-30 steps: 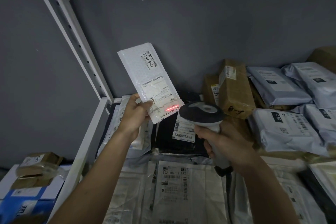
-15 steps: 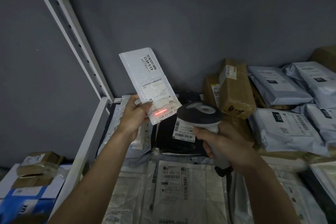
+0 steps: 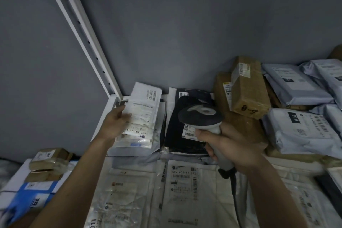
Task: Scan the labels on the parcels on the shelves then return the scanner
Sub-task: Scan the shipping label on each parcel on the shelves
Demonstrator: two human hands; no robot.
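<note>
Shelf (image 3: 103,122) is loaded with parcels. White mailer (image 3: 143,114) lies flat at its left rear, touched by the left hand (image 3: 112,126), fingers apparently extended, grip wide. Scanner (image 3: 200,115) is gripped by the right hand (image 3: 231,150) above a black parcel (image 3: 177,131).

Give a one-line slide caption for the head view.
Left hand rests on a white mailer on the shelf stack; right hand grips the scanner above a black parcel.
</note>
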